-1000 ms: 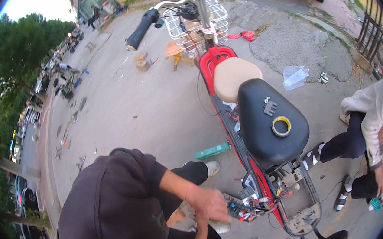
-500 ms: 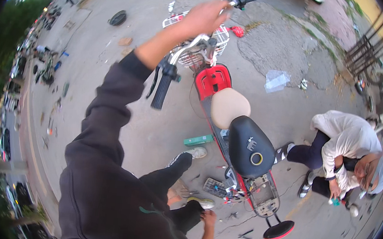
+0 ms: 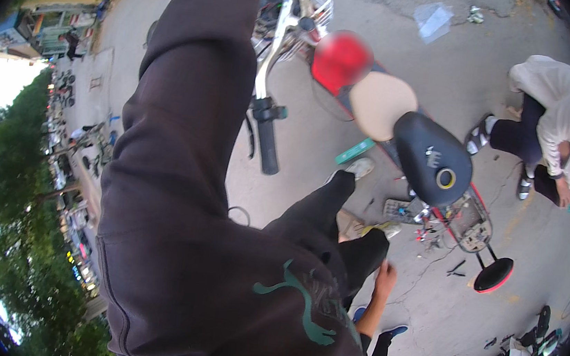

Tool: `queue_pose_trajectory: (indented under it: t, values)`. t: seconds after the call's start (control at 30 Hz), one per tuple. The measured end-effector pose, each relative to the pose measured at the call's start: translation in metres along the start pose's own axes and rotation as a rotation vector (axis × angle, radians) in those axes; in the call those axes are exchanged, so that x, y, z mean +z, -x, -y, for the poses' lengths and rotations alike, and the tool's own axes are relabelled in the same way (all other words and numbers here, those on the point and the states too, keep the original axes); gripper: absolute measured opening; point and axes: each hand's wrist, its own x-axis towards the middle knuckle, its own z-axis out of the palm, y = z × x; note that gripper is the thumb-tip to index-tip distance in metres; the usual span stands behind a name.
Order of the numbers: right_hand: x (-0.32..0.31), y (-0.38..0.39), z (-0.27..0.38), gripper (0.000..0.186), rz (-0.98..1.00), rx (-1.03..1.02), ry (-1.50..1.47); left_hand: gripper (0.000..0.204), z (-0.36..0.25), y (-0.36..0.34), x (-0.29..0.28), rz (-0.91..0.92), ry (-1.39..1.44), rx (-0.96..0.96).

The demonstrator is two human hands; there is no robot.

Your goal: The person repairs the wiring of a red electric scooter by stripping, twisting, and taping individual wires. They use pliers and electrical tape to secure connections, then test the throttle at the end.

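My left arm (image 3: 183, 91) in a dark sleeve reaches up past the top edge, so my left hand is out of view. Beside that sleeve is the handlebar (image 3: 268, 72) of a red electric scooter, with a black grip (image 3: 269, 150) at its near end. Next to my bent, dark-trousered knee, my right hand (image 3: 386, 280) has its fingers curled; whether they hold anything is hidden. On the scooter are a beige seat (image 3: 383, 106) and a black seat (image 3: 426, 155), with a yellow tape roll (image 3: 445, 178) lying on the black one. The scooter's rear is uncovered, showing wires.
A person in a white top (image 3: 553, 102) crouches at the right. On the ground lie a green box (image 3: 355, 151), a tool tray (image 3: 401, 210), pliers (image 3: 456, 268) and a plastic sheet (image 3: 432, 21). A round backrest (image 3: 495, 275) sticks out behind the scooter. Trees and parked vehicles line the left.
My view has turned, so the scooter sits further right and higher. My left hand, earlier by the far handlebar grip, has left the picture. My right hand stays by my knee.
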Motion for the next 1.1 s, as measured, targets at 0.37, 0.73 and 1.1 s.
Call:
queue_pose_trajectory:
  t: [0.37, 0.73, 1.1]
  values:
    - [0.149, -0.023, 0.45, 0.1, 1.242, -0.438, -0.645, 0.06, 0.1, -0.08, -0.014, -0.017, -0.125, 0.171]
    - [0.192, 0.0, 0.449, 0.038, 1.451, -0.187, -0.713, 0.07, 0.083, -0.118, -0.004, -0.101, -0.509, 0.248]
    - [0.189, 0.01, 0.452, 0.014, 1.239, -0.14, -0.834, 0.067, 0.039, -0.096, 0.009, -0.139, -0.689, 0.132]
